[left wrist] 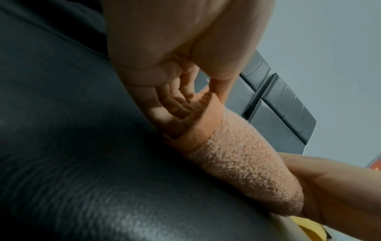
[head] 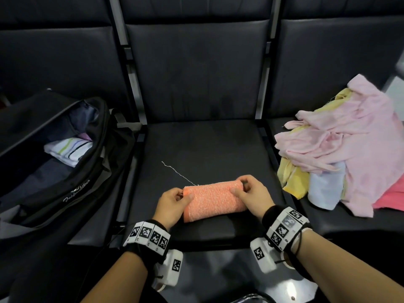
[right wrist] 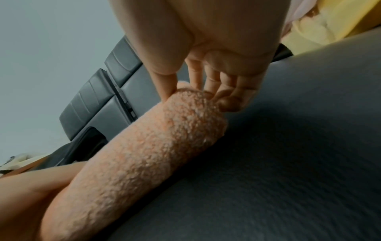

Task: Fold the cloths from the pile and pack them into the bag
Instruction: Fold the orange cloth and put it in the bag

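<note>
Left hand [head: 172, 201] and right hand [head: 251, 194] each pinch an end of the folded orange cloth [head: 215, 200], lying near on the middle seat [head: 207, 145]. Risk: uneven lift, fold springs open; loose thread [head: 179, 173] snags. Bag [head: 72, 186] left, pile [head: 341, 154] right.

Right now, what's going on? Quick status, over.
Left hand and right hand pinch the ends of the orange cloth, folded on the seat. Bag open, left. Path clear.

Dark padded seat row [head: 203, 147], folded orange cloth [head: 215, 200] at middle, open bag [head: 65, 171] left, cloth pile [head: 345, 149] right
</note>
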Demonstrator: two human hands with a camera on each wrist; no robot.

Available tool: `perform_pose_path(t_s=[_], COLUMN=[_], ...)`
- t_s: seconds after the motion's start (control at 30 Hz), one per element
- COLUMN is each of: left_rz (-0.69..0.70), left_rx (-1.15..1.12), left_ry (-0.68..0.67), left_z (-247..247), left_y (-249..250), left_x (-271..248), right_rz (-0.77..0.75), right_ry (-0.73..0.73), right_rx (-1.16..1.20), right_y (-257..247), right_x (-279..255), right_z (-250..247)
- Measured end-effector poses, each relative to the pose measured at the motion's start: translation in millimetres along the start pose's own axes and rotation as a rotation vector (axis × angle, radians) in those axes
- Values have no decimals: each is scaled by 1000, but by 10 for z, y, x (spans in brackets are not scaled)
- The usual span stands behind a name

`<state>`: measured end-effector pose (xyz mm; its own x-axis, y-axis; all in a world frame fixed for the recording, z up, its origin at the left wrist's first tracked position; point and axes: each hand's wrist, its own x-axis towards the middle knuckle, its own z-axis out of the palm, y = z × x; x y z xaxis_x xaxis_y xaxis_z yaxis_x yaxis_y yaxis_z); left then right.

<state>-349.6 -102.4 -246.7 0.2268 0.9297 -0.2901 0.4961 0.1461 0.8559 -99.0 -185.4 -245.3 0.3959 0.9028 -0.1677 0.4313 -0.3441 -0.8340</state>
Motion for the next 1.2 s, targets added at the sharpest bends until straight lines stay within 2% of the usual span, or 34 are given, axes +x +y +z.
perform_pose_path(t_s=[0.13,0.37,0.57,0.8,0.9,1.0,1.1,1.2], left_rz=[-58,-118,-182,-74,161,345,374,320], left_rx=[92,191,171,157,260,307,291,176], left_ry=[32,80,52,35,48,-125,-305,-352], left_z=[40,81,34,-64,-92,-119,-138,-180], left_y=[-61,-64,-31,61,197,452,678,791], left_x=[33,21,-45,-233,-310,-380,-423,-463], right_rz=[106,85,93,40,-43,-244,-449,-559], right_ry=[-107,-277,-288,-218,-192,-218,-293,-328], right_rx=[-66,-186,-235,-170,-125,-226,-354,-441], right_y=[87,24,-31,-69,-264,-620,-1055,-1377], right_x=[103,211,185,-54,-141,-224,-285,-316], right_z=[28,10,37,6,-85,-178,-210,-214])
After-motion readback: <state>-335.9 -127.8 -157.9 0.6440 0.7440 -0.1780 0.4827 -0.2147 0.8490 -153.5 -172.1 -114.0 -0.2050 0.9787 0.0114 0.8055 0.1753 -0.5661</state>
